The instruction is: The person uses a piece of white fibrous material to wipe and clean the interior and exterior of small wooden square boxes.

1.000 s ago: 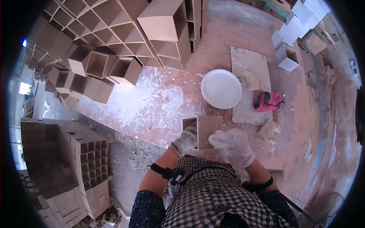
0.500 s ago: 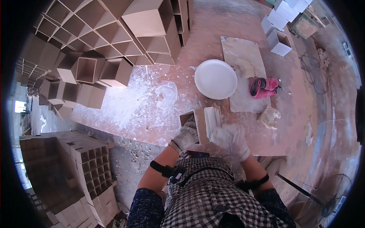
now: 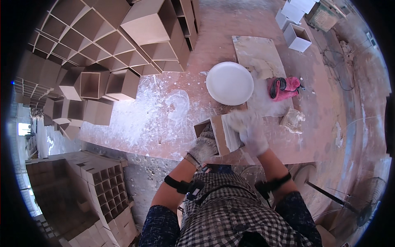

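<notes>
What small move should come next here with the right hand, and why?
Probably draw the right hand leftward, spreading white across the brown strip of the box. That strip looks bare beside the white streaks on the same face, and the left hand, partly inside the open box, seems to steady it. Blur hides whether the right hand holds anything.

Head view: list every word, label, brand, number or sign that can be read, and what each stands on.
None can be read.
Device strapped to the left forearm: pale patch, too small to read.
Box at the left hand, white dish: no lettering visible.
</notes>
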A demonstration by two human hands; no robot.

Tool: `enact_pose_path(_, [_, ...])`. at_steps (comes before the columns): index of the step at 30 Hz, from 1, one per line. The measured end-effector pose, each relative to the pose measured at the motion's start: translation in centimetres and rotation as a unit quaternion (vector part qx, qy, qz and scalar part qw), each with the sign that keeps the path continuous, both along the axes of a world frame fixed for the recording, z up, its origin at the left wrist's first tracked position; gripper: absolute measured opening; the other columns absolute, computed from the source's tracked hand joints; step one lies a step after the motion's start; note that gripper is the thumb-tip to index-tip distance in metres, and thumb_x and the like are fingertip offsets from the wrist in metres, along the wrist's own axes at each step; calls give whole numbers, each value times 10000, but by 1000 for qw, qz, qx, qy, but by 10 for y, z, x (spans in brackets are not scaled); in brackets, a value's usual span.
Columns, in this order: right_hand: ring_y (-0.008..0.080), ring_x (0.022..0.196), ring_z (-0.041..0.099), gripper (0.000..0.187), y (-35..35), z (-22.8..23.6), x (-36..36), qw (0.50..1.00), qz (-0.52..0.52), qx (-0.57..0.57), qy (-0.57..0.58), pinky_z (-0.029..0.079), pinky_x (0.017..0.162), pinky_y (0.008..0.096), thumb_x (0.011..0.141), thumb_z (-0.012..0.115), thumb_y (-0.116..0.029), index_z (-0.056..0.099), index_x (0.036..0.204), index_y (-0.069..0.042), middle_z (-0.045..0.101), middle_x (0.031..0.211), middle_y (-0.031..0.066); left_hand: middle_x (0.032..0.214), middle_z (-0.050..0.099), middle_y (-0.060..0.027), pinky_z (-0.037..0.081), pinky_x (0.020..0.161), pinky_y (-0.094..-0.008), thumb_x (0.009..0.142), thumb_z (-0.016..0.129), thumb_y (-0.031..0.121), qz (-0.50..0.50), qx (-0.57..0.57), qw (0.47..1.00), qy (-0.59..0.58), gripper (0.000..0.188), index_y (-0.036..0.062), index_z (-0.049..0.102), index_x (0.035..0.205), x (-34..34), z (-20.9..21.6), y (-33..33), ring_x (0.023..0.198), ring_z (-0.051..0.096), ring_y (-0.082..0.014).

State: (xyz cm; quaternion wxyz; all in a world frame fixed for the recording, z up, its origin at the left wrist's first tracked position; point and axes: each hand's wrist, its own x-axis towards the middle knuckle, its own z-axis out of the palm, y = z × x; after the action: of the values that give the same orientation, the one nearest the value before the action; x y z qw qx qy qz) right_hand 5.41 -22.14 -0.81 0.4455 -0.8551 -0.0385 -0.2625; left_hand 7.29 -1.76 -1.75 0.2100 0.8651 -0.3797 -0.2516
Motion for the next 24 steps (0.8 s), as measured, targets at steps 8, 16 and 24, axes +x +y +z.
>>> enact_pose_path(8, [180,571,545,90,48,68,-58,969,63,-236,29,450,601,340,758,663,-249,622,741,-170,533,610,-18,1418,386,-210,280,1105,-389,876,558,368,-12,12,999,40,609,52,422,1379,3,-19,9,1335,335,-354])
enact_pose_path(16, [273,798,602,89,31,41,33,977,135,-161,-46,466,679,412,775,641,-212,647,829,-142,645,889,56,1434,392,-151,268,1110,-367,911,519,339,30,-33,984,173,591,45,376,1403,9,-37,-3,1328,356,-297])
enact_pose_path(24, [223,577,593,76,37,75,-66,962,196,-172,76,463,542,381,734,672,-182,609,757,-147,604,726,2,1443,357,-175,212,1132,-391,895,530,360,-43,19,999,3,627,46,362,1411,2,4,-1,1359,287,-316])
